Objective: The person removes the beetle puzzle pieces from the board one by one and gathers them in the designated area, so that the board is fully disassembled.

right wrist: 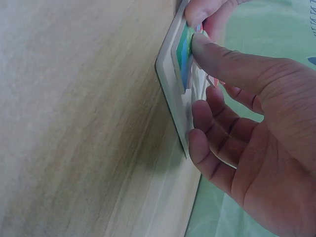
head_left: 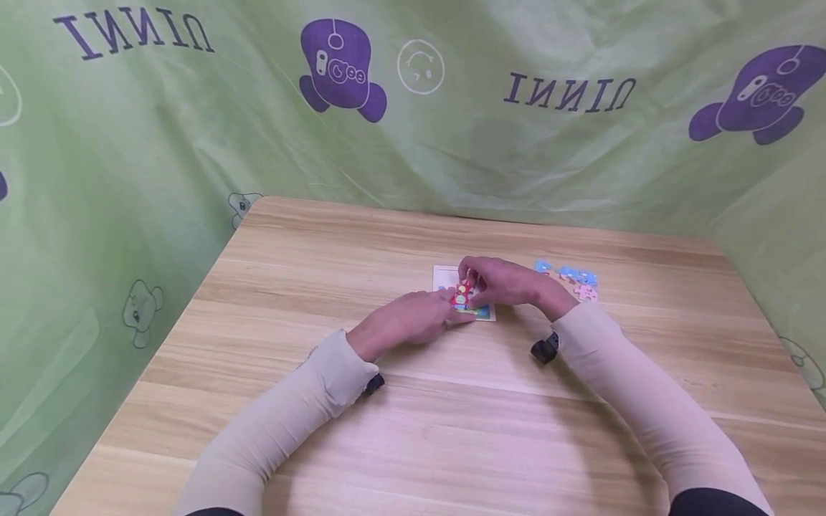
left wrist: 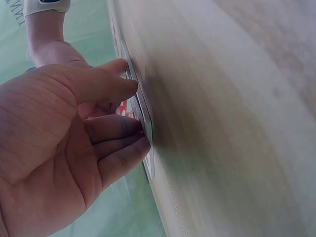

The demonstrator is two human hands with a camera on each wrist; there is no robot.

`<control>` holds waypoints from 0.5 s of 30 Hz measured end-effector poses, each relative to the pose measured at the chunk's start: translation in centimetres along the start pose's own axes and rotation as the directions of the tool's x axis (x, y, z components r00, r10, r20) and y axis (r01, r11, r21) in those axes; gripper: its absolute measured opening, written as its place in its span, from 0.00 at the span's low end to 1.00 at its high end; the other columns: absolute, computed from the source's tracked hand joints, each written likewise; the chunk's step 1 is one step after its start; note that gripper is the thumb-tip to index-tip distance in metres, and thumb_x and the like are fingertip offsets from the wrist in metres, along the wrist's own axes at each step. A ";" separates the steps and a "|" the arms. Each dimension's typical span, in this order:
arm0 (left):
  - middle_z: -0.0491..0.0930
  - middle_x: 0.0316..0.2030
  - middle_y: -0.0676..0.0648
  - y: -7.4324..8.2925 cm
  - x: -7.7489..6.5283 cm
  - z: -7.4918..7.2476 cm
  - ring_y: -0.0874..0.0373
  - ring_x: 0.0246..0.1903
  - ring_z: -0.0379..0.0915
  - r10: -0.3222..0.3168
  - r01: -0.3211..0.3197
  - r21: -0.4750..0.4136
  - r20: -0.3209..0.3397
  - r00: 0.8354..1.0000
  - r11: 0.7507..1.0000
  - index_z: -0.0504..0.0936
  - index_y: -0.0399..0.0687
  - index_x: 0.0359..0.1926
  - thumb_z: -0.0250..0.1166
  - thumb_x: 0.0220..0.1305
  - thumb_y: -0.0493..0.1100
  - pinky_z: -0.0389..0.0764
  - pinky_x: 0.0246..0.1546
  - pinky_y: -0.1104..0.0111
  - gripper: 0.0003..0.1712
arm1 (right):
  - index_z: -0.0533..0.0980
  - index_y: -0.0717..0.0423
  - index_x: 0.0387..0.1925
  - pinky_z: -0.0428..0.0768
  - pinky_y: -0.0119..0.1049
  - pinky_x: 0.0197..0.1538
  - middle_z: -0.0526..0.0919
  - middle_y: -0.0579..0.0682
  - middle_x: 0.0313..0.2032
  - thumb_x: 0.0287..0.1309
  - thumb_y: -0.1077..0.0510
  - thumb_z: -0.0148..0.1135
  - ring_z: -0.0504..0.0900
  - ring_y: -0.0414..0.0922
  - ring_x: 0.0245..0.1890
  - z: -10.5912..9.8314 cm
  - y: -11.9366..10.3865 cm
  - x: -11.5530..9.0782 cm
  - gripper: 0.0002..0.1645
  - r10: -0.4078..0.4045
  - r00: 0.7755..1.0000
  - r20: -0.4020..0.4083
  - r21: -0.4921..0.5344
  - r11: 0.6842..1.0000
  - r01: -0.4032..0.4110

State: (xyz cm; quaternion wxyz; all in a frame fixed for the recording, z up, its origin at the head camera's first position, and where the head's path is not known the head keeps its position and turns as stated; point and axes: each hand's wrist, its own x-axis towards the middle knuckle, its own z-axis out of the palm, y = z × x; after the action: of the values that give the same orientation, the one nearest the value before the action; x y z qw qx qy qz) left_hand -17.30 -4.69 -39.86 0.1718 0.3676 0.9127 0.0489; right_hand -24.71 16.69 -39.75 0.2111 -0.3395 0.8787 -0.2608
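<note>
A small jigsaw board (head_left: 445, 276) with a pale border lies on the table, a green and blue part (right wrist: 182, 59) showing inside its frame. On it is a red puzzle piece (head_left: 462, 292) with yellow and light green spots. My left hand (head_left: 419, 317) rests at the board's left and near side, fingertips on its surface and thumb along the near edge. From the right, my right hand (head_left: 506, 281) arches over the board and pinches the red piece between thumb and index finger. Its other fingers (right wrist: 200, 143) are bent close to the board's edge. Both hands partly hide the picture.
Several loose blue puzzle pieces (head_left: 576, 275) and a pink piece (head_left: 586, 292) lie right of the board, behind the right wrist. The wooden table (head_left: 310, 251) meets a green printed curtain (head_left: 413, 158) at its back edge.
</note>
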 end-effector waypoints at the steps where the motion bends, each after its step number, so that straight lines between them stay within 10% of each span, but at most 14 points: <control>1: 0.54 0.78 0.38 0.0 0.0 0.0 0.49 0.51 0.78 0.002 -0.002 0.007 0.001 1.000 1.000 0.71 0.71 0.75 0.54 0.76 0.34 0.71 0.28 0.68 0.34 | 0.73 0.55 0.48 0.76 0.43 0.46 0.78 0.52 0.39 0.56 0.65 0.76 0.75 0.50 0.41 0.0 -0.1 0.0 0.23 0.008 1.000 -0.004 -0.003 1.000 -0.008; 5: 0.56 0.77 0.37 0.1 0.1 -0.2 0.51 0.34 0.75 0.010 -0.010 0.039 0.009 1.000 0.999 0.70 0.70 0.75 0.54 0.77 0.36 0.70 0.26 0.68 0.33 | 0.73 0.54 0.47 0.76 0.42 0.44 0.78 0.51 0.39 0.56 0.64 0.76 0.74 0.49 0.39 0.0 -0.5 -0.1 0.23 0.034 0.999 -0.015 -0.025 0.999 -0.034; 15: 0.53 0.78 0.37 -0.4 0.2 0.0 0.48 0.67 0.68 0.009 -0.009 -0.036 0.003 1.000 0.999 0.69 0.70 0.76 0.52 0.80 0.40 0.77 0.53 0.60 0.29 | 0.72 0.54 0.48 0.78 0.41 0.42 0.80 0.51 0.39 0.56 0.65 0.76 0.76 0.47 0.37 0.2 -1.0 -0.4 0.23 0.065 0.998 -0.024 -0.013 0.998 -0.066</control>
State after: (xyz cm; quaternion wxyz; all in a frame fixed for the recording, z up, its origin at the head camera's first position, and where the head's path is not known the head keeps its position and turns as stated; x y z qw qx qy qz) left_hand -17.67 -4.87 -39.98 0.1799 0.3684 0.9097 0.0654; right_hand -23.87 16.23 -39.17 0.2069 -0.3090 0.8936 -0.2514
